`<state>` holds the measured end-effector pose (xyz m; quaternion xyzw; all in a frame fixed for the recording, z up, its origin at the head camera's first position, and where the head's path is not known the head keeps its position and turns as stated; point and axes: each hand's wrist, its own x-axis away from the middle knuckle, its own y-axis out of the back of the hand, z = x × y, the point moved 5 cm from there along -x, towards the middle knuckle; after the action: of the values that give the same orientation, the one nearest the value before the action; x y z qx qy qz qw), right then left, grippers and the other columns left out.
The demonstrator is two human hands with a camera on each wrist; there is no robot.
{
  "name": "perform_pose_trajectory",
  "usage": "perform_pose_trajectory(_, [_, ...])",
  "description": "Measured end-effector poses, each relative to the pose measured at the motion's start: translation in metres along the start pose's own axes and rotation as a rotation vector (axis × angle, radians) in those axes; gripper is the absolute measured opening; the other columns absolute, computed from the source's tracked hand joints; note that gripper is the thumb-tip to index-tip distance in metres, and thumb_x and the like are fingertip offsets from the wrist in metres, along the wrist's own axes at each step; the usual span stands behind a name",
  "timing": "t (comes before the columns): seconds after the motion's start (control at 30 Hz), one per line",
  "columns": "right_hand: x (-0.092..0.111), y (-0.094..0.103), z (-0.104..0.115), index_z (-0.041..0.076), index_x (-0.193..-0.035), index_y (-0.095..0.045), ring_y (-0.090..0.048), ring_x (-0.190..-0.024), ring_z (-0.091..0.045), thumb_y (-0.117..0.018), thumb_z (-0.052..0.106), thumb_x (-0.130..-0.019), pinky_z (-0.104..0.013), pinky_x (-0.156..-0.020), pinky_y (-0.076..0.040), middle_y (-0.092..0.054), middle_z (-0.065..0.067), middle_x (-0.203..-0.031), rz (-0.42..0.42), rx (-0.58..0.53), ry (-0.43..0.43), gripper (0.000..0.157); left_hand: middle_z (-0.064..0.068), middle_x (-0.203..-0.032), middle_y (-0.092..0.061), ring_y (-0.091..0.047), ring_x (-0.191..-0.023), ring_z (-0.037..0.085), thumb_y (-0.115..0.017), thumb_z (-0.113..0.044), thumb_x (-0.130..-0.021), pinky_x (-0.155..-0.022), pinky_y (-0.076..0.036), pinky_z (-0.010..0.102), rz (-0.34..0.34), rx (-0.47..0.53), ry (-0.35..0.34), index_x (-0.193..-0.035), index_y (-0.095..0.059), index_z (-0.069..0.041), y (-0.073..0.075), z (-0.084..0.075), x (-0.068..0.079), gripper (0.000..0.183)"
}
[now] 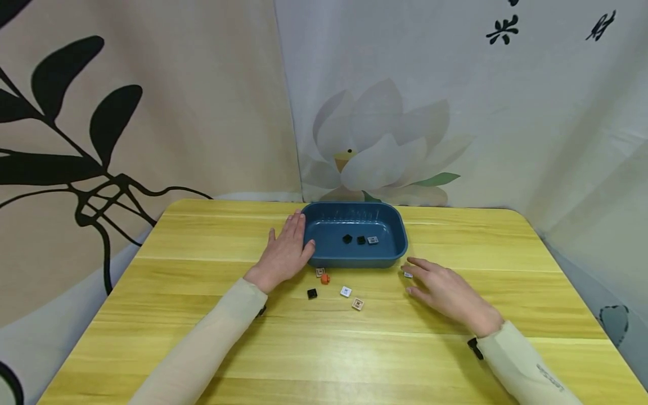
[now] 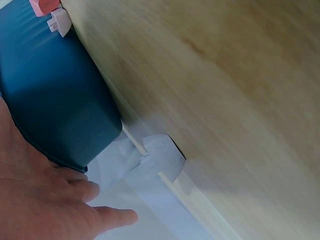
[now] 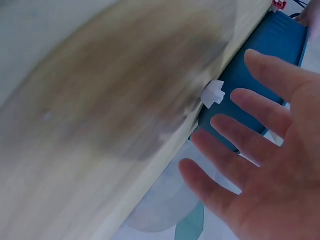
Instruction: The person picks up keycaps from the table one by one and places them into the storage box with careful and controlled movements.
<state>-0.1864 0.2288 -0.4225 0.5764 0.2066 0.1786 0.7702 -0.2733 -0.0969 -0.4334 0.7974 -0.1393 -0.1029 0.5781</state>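
A blue rectangular tray (image 1: pixel 354 262) stands near the table's back edge, with two black pieces (image 1: pixel 361 240) and one white piece (image 1: pixel 373 240) inside. My left hand (image 1: pixel 287 250) lies against its left side, fingers straight. Near the tray's front right corner, my right hand (image 1: pixel 445 289) spreads its fingers over a small white piece (image 3: pixel 213 94) that looks like a keyboard switch with a stub on one face. In the right wrist view that piece shows apart from the fingers, and the hand holds nothing. The head view partly hides it behind the fingers.
In front of the tray lie an orange piece (image 1: pixel 325 278), a pale square piece (image 1: pixel 320 272), a black piece (image 1: pixel 312 293), a white piece (image 1: pixel 346 292) and a beige piece (image 1: pixel 358 304). A printed curtain (image 1: pixel 202 101) hangs behind the wooden table (image 1: pixel 324 360).
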Motion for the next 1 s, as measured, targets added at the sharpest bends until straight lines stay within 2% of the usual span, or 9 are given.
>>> perform_pose_trajectory(0.23, [-0.0056,-0.0056,0.0004,0.004,-0.133,-0.068,-0.064,-0.123,-0.036,-0.073,0.01,-0.097,-0.053,-0.099,-0.053,-0.062,-0.019,-0.14,0.01,0.006,0.014,0.037,0.014,-0.173,-0.001,-0.007,-0.159,0.032,-0.037,-0.042,-0.111,-0.119,-0.012,0.071,-0.007,0.0,-0.003,-0.164,-0.009,0.001,-0.0002,-0.0007,0.0006,0.074])
perform_pose_trajectory(0.47, [-0.0089,-0.0067,0.0026,0.005,-0.127,-0.072,-0.067,-0.114,-0.03,-0.073,0.002,-0.095,-0.049,-0.095,-0.056,-0.067,-0.013,-0.128,0.012,0.033,0.021,0.032,0.014,-0.173,-0.002,-0.008,-0.159,0.032,-0.037,-0.042,-0.111,-0.119,-0.013,0.07,-0.007,-0.009,-0.003,-0.164,-0.01,0.001,-0.0003,-0.0006,0.0007,0.074])
perform_pose_trajectory(0.8, [-0.0106,-0.0083,0.0038,0.008,-0.114,-0.077,-0.067,-0.094,-0.02,-0.073,0.001,-0.094,-0.041,-0.083,-0.058,-0.067,-0.006,-0.11,-0.017,0.061,0.038,0.021,0.014,-0.173,-0.002,-0.008,-0.159,0.032,-0.037,-0.041,-0.111,-0.119,-0.013,0.07,-0.001,-0.007,-0.003,-0.164,-0.011,0.002,-0.0002,-0.0003,0.0003,0.074])
perform_pose_trajectory(1.0, [-0.0101,-0.0087,0.0024,0.009,-0.106,-0.076,-0.064,-0.087,-0.017,-0.073,0.001,-0.094,-0.037,-0.078,-0.058,-0.064,-0.004,-0.104,-0.024,0.059,0.02,0.015,0.015,-0.173,-0.002,-0.008,-0.159,0.033,-0.036,-0.042,-0.111,-0.119,-0.013,0.071,-0.001,-0.011,-0.009,-0.164,-0.01,0.002,-0.0016,0.0007,-0.0009,0.074])
